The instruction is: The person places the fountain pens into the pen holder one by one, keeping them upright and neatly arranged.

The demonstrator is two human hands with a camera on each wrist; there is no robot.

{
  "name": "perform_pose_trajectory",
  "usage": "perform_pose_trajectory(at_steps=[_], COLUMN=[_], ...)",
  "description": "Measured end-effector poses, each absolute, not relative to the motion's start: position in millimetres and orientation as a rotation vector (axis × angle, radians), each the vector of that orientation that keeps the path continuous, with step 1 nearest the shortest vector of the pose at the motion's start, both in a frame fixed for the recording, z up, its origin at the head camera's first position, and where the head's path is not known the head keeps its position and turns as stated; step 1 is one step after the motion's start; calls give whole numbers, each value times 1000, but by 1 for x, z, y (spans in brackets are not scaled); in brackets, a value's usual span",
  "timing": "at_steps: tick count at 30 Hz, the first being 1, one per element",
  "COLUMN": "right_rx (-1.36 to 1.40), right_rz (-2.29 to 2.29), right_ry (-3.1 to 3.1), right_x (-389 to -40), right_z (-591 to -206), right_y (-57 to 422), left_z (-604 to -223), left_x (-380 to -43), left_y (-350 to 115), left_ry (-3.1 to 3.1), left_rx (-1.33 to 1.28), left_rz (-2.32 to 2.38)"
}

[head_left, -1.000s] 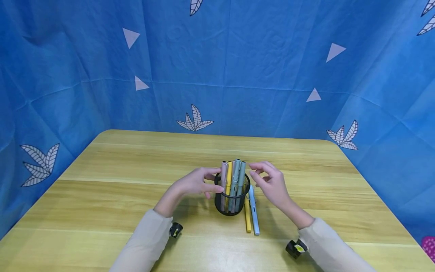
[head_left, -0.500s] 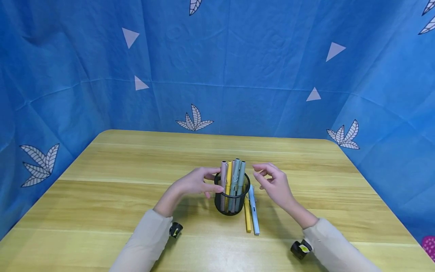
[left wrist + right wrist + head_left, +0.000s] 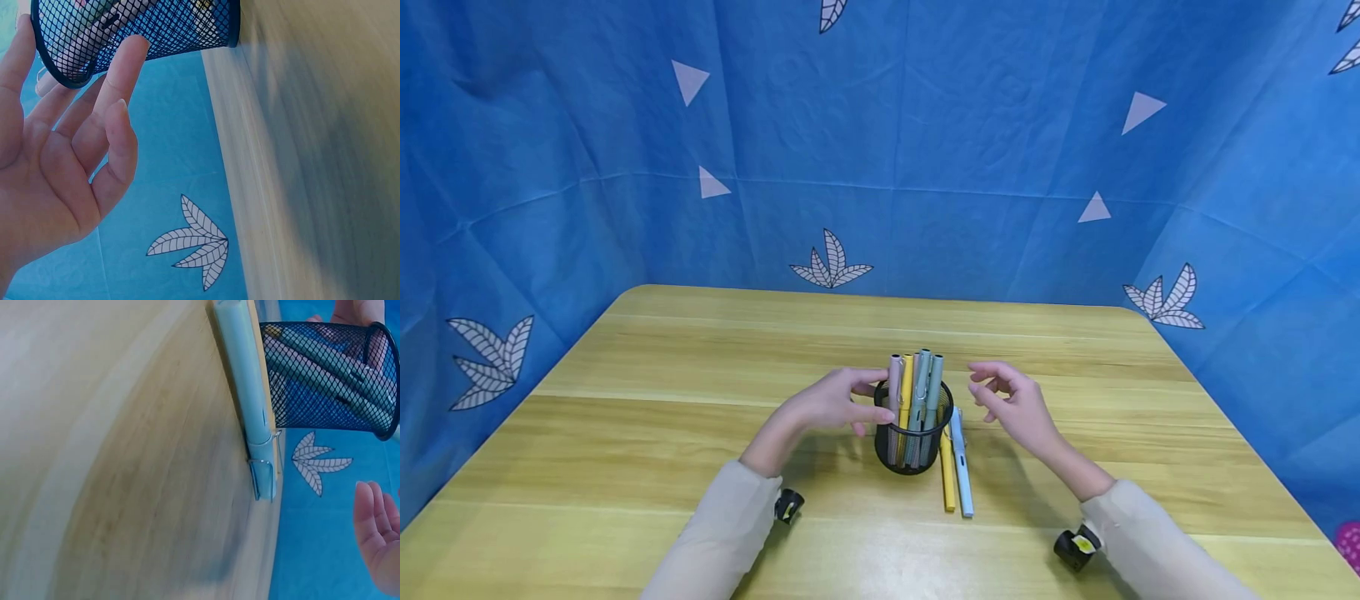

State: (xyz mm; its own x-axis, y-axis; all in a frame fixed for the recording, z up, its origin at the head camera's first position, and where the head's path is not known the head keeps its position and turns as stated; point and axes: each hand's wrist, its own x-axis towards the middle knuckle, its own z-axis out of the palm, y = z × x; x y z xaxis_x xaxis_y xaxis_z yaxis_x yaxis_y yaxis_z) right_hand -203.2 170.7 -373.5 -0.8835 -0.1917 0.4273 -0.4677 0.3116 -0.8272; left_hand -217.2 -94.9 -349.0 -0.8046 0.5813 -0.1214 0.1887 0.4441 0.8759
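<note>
A black mesh pen holder stands upright with several pens in it: a lilac pen, a yellow one and grey-green pens. My left hand holds its left side, thumb over the front rim and the other fingers behind. In the left wrist view a fingertip overlaps the mesh. My right hand hovers to the right of the holder, fingers loosely bent, nothing in them. Below it, a light blue pen and a yellow pen lie side by side against the holder's right side.
The wood-grain table reaches back to a blue cloth with leaf and triangle prints, which also hangs at both sides. A black wrist camera sits on the left sleeve, another camera on the right one.
My right hand has drawn away from the pen holder, a little to the right. The left hand, the holder and the lying pens have stayed in place.
</note>
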Motion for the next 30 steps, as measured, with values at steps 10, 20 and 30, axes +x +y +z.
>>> perform_pose_trajectory(at_steps=[10,20,30], right_rx=[621,604,594], right_rz=[1585,1659,1645], right_ry=[-2533,-2633,-2764], right_x=[-207,-213,-214], right_z=[-374,-382,-384], right_y=[177,184,192], left_z=[-349,-350,-352], left_x=[-218,-219,-220], left_y=[-95,-95,-95], left_ry=[2289,2273,2277], left_rx=[653,656,651], left_rz=[1315,1329,1327])
